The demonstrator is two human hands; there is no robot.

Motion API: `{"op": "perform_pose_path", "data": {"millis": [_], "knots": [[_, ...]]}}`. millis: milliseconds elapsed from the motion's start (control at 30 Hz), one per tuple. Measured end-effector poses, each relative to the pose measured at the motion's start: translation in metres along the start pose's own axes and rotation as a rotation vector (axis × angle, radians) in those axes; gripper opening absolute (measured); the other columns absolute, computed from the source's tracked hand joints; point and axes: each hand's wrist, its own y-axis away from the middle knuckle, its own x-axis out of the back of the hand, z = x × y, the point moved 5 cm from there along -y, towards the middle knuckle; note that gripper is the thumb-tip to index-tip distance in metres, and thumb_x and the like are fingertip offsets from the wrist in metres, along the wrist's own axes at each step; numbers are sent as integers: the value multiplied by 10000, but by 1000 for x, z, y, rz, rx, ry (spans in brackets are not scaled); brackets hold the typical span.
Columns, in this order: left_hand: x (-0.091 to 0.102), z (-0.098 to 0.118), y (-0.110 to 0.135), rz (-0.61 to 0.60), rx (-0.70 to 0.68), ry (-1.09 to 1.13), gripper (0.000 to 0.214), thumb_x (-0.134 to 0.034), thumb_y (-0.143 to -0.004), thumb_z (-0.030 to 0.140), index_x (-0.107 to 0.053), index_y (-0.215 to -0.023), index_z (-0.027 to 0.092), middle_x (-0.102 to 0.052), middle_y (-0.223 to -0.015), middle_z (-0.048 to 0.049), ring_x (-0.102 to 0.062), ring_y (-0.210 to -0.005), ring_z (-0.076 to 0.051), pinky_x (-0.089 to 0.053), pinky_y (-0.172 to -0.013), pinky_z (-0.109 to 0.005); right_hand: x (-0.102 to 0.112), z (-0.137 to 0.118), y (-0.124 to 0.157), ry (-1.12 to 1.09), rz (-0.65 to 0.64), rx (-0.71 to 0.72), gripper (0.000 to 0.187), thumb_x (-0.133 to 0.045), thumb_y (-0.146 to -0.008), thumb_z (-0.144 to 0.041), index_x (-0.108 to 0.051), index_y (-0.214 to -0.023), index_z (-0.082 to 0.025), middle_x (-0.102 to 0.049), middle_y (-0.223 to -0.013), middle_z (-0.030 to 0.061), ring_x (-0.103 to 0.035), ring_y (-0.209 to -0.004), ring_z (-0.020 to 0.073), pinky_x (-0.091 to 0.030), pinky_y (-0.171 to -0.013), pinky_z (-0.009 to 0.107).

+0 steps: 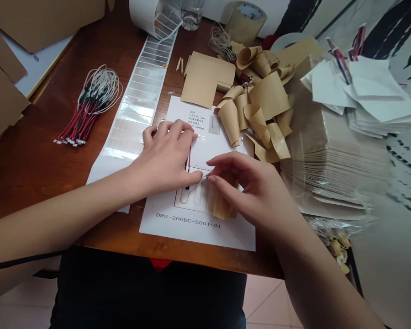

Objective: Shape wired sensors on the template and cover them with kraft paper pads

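Note:
A printed sheet with a rectangular outline lies before me on the table. A red and black wire lead runs down it into a white looped wire inside the outline. My left hand rests over the lead, fingers spread on the paper and thumb on the wire's upper part. My right hand pinches a thin strand of wire beside that thumb; its far end is hidden by the fingers. Under the right hand a piece of brown film covers the right side of the outline.
To the left lie a bundle of wire leads and a label strip from a roll. Brown paper squares and curled brown pieces lie behind the sheet. A tall stack of envelopes stands right, a tape roll at the back.

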Motion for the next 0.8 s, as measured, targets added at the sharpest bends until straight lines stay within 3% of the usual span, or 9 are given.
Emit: {"op": "perform_pose_path", "data": {"millis": [200,367,600,800], "knots": [[0,0,0,-1,3,6,652,-670,-791,508,-557,-1338,173,-481,-1507,-156,-359,-1404,-390,-210,-1179,-589,2,-1,0,43,22,78,190,-630,-879,-106,-713,-1009,-218,-739,-873,10,-682,-779,158,-522,-656,283],[1,1,1,-19,7,1,669,-655,-800,517,-549,-1354,159,-471,-1520,-165,-355,-1409,-388,-210,-1180,-593,8,-10,2,193,143,215,197,-602,-903,-73,-710,-930,-236,-720,-895,28,-681,-810,173,-535,-726,318],[2,2,1,7,-7,21,629,-666,-802,506,-560,-1332,185,-485,-1503,-166,-360,-1401,-397,-215,-1170,-596,6,-16,3,125,61,189,213,-587,-934,-93,-715,-872,-251,-697,-908,33,-673,-809,176,-527,-690,320],[1,0,1,8,-18,24,634,-672,-805,511,-560,-1340,190,-496,-1487,-156,-361,-1390,-399,-209,-1161,-596,7,-21,5,216,48,265,338,-503,-950,-48,-717,-1105,-259,-737,-1101,63,-711,-905,195,-570,-777,344]]}}
